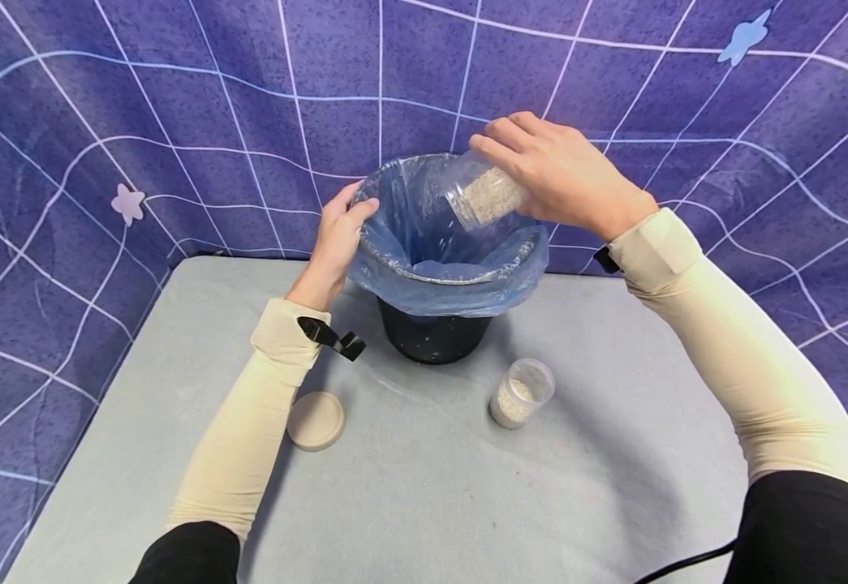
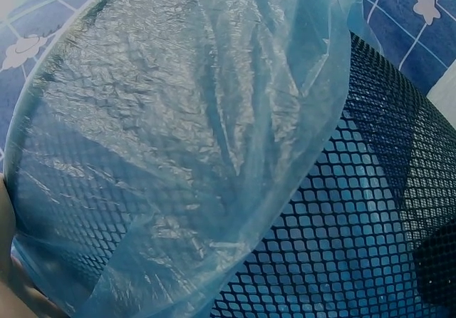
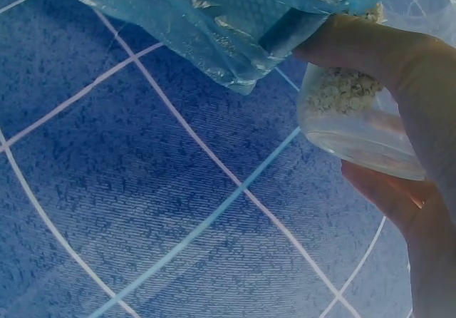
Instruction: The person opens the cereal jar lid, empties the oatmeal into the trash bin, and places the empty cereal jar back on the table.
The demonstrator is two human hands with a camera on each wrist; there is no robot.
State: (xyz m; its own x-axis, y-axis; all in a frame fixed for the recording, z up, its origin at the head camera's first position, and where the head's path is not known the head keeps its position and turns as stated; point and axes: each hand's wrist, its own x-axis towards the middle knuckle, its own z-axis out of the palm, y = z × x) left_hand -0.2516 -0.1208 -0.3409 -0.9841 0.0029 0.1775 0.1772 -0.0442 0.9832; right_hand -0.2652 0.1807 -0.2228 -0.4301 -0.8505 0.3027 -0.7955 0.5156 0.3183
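In the head view my right hand (image 1: 551,174) grips a clear plastic jar (image 1: 492,195) of pale flakes, tilted mouth-down over a mesh waste bin (image 1: 434,332). A few flakes are falling from its mouth. A thin blue bag (image 1: 441,300) lines the bin and folds over its rim. My left hand (image 1: 337,239) holds the bin's left rim through the bag, thumb on the inside. The right wrist view shows the jar's base (image 3: 356,136) between thumb and fingers. Bag and black mesh (image 2: 299,239) fill the left wrist view, with the left hand at its edge.
A second clear jar (image 1: 522,393), partly filled with pale flakes, stands uncovered in front of the bin to the right. A round beige lid (image 1: 316,421) lies by my left forearm. Behind the grey table (image 1: 424,495) hangs a purple cloth (image 1: 248,105) with grid lines.
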